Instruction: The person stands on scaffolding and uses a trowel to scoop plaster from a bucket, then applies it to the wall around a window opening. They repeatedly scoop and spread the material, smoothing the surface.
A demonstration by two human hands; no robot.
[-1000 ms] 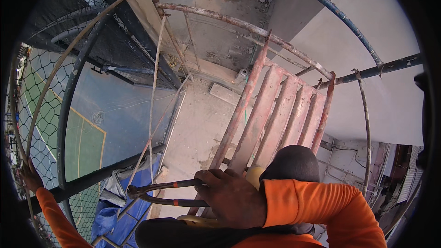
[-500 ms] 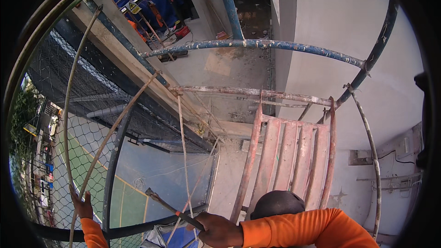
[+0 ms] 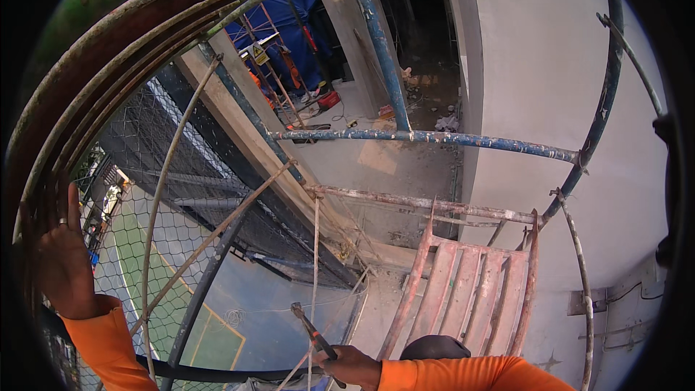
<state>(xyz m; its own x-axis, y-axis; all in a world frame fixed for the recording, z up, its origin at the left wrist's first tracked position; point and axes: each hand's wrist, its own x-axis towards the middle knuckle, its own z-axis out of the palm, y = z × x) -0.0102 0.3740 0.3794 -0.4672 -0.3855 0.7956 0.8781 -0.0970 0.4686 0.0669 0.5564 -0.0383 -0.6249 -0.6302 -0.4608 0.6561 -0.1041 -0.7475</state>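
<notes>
My right hand (image 3: pixel 351 366) at the lower middle is closed around a hand tool (image 3: pixel 316 333) with a metal head and a red-and-black handle; its exact kind is unclear. The tool's head points up and left, in front of a thin upright rod (image 3: pixel 315 261). My left hand (image 3: pixel 66 268) is raised at the far left, fingers stretched upward, a ring on one. Its fingertips overlap the curved metal tubes (image 3: pixel 79 127); I cannot tell whether they touch. Both arms wear orange sleeves.
Blue scaffold pipes (image 3: pixel 434 137) surround a slatted reddish metal platform (image 3: pixel 463 289). A dark rounded thing (image 3: pixel 434 347) sits beside my right forearm. Chain-link fencing (image 3: pixel 181 246) stands over a green and blue court far below. At right rises a pale wall (image 3: pixel 550 101).
My left hand has let go of the thin scaffold rod, moved up and left, and opened. My right hand still holds the tool, now tilted more upright. The view has shifted left and up.
</notes>
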